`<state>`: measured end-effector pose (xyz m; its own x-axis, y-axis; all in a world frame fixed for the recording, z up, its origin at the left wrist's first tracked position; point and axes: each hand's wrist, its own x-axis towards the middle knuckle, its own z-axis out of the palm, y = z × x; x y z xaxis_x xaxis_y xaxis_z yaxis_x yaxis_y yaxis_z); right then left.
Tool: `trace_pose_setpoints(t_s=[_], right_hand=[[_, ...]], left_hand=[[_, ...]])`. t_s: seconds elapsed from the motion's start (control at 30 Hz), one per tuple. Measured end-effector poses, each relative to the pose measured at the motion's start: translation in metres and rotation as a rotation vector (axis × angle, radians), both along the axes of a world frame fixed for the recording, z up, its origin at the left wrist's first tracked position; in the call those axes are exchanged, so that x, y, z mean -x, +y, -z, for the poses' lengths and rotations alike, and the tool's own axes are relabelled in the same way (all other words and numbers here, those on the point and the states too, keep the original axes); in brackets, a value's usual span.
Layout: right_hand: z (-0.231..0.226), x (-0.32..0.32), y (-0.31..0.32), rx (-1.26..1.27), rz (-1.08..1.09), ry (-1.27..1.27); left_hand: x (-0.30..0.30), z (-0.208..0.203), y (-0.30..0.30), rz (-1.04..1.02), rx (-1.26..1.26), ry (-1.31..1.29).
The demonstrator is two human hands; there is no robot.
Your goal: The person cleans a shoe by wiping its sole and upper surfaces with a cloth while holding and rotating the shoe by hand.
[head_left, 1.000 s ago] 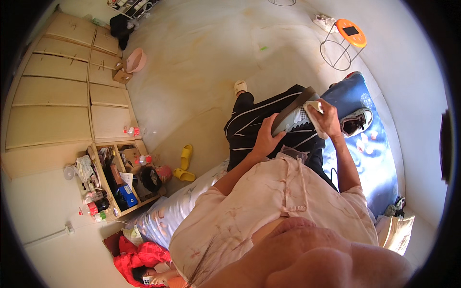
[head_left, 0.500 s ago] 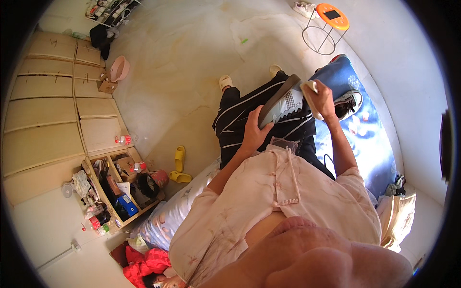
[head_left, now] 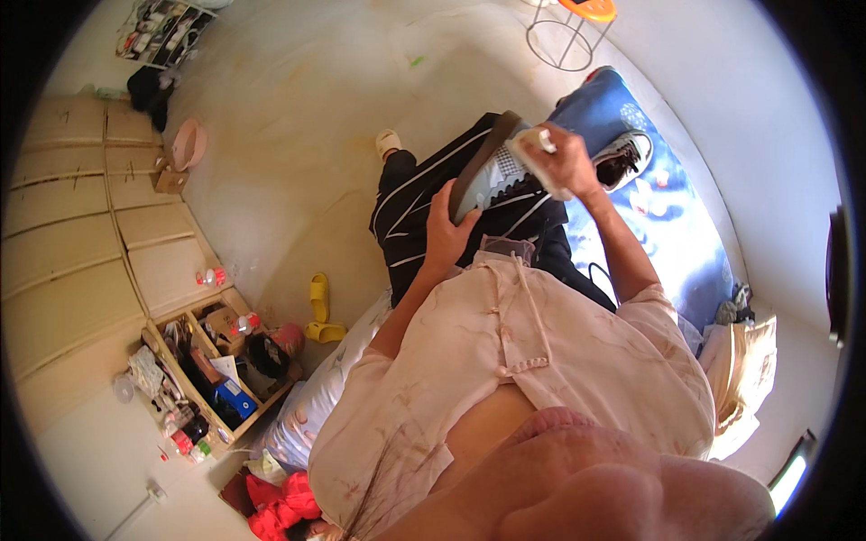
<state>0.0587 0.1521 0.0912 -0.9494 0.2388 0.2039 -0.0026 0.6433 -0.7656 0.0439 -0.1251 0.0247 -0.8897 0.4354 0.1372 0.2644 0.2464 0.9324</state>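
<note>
A light grey-blue sneaker with dark laces, a checked patch and a brown sole lies tilted over my lap. My left hand is closed around its heel end, with the thumb on the upper. Above the laces and toe side, my right hand grips a long cream-coloured brush; its working face is turned toward the sneaker, and I cannot tell whether they touch. Close to my right hand, another sneaker with dark laces rests on the blue bedding.
An orange-topped stool stands at the far right. Yellow slippers lie on the floor to my left. An open drawer unit full of odds and ends stands beside wooden cabinets. A pink basin sits by the cabinets.
My view has shifted, so the scene sits further left and higher. My right hand has tilted the brush over the sneaker's upper. The left hand keeps its hold.
</note>
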Motion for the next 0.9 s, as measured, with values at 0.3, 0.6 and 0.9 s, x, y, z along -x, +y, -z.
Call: trace_pose_setpoints(t_s=[0.3, 0.6, 0.9], right_hand=[[0.014, 0.006, 0.022, 0.001, 0.141, 0.031], [0.026, 0.013, 0.032, -0.090, 0.176, -0.033], [0.023, 0.028, 0.011, -0.145, 0.072, -0.074]], left_hand=[[-0.002, -0.007, 0.003, 0.004, 0.015, 0.061], [0.003, -0.011, 0.005, 0.013, 0.026, 0.028], [0.009, -0.015, 0.001, 0.048, 0.055, 0.060]])
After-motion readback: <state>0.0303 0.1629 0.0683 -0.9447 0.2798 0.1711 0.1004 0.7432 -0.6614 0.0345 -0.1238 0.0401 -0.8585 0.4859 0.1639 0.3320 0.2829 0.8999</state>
